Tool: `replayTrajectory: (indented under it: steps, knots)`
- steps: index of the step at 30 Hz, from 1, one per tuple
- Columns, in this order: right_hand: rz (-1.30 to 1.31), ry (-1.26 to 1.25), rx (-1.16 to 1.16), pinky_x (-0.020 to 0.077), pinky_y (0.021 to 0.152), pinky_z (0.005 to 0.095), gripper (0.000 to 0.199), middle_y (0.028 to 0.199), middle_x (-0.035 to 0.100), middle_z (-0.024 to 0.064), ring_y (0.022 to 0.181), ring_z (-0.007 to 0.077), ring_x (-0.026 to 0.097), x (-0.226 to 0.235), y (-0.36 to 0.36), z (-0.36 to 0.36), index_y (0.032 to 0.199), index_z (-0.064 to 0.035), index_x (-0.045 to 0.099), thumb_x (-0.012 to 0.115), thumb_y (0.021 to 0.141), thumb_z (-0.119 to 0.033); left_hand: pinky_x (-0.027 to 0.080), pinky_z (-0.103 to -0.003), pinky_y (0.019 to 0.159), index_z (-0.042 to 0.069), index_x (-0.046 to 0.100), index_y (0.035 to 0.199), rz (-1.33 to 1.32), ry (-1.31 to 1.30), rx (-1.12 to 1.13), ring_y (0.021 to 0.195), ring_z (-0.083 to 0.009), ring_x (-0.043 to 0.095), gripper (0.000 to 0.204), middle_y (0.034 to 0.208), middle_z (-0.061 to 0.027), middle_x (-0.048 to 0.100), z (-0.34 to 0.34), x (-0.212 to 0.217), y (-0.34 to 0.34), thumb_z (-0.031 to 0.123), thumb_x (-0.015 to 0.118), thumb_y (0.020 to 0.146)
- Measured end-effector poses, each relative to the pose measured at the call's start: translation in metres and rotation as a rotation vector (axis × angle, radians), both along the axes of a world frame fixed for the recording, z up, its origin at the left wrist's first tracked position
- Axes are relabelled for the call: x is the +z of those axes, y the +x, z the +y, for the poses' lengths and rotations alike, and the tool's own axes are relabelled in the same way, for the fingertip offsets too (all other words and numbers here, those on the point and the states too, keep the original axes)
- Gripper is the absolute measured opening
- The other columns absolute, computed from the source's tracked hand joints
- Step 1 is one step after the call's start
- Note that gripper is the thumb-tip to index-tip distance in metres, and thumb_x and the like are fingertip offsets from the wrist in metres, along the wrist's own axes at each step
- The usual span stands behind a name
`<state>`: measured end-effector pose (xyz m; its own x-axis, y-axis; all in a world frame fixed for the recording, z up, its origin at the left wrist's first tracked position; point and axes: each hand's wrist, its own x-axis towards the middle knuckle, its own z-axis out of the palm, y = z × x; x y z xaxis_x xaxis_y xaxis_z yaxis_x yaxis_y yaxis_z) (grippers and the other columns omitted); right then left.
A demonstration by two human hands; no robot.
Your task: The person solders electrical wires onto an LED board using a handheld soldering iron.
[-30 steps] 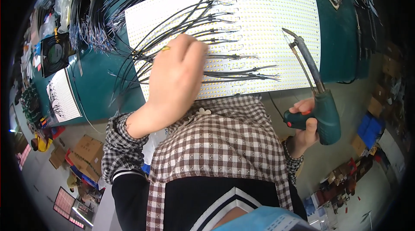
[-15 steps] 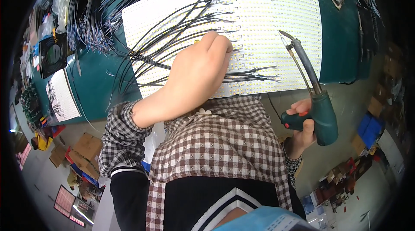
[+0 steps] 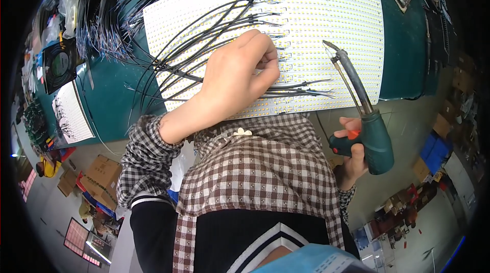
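A workbench with a dark green top (image 3: 408, 69) runs across the upper part of the view, beyond both hands. Its near edge curves down toward the left. Below that edge lies a grey floor (image 3: 51, 212). On the floor, left of and below the left hand, brown cardboard boxes (image 3: 99, 173) stand close together. Far to the right, past the right hand, a blue crate (image 3: 434, 151) sits on the floor among more small boxes and clutter. A black square fan (image 3: 58, 64) rests on the bench, well left of the left hand. The light is bright and even.
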<state>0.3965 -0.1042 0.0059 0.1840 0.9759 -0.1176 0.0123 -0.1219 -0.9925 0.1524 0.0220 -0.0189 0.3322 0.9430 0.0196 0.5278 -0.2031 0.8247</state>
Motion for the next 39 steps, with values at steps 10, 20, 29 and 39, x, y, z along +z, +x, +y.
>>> replayTrajectory:
  steps: [10,20,29,39]
  knots:
    - [-0.115,-0.037,0.081,0.0527,0.068,0.0328,0.058,0.097,0.058,0.0243,0.076,0.0259,0.063,0.003,-0.004,-0.005,0.109,0.0146,0.051,0.059,0.088,-0.039,0.047,-0.038,0.05,0.005,0.053,0.079,0.088,0.095,-0.012,0.058,-0.0291,0.058,0.011,0.072,-0.0098,0.056,-0.001,-0.005,0.001,0.005,0.064,0.075]
    - [-0.093,-0.043,0.051,0.0531,0.067,0.0332,0.057,0.098,0.059,0.0244,0.077,0.0262,0.063,0.004,-0.008,-0.006,0.109,0.014,0.052,0.06,0.087,-0.039,0.047,-0.039,0.053,0.004,0.053,0.078,0.135,0.085,-0.047,0.062,-0.0303,0.058,0.01,0.072,-0.0112,0.056,-0.001,-0.002,0.001,0.007,0.063,0.076]
    - [-0.109,-0.026,0.085,0.0527,0.069,0.0338,0.056,0.098,0.059,0.0242,0.078,0.0268,0.063,0.004,-0.007,-0.006,0.108,0.0135,0.053,0.06,0.087,-0.038,0.046,-0.038,0.052,0.004,0.052,0.077,0.045,0.083,-0.027,0.06,-0.0288,0.057,0.014,0.071,-0.01,0.055,-0.001,-0.006,0.0,0.004,0.065,0.072]
    - [-0.11,-0.046,0.07,0.0527,0.066,0.0316,0.057,0.099,0.059,0.0252,0.075,0.0248,0.062,0.003,-0.01,-0.011,0.108,0.014,0.053,0.06,0.087,-0.038,0.045,-0.037,0.05,0.005,0.052,0.077,0.037,0.124,-0.025,0.058,-0.0282,0.057,0.013,0.069,-0.0092,0.055,-0.002,-0.007,0.001,0.004,0.064,0.071]
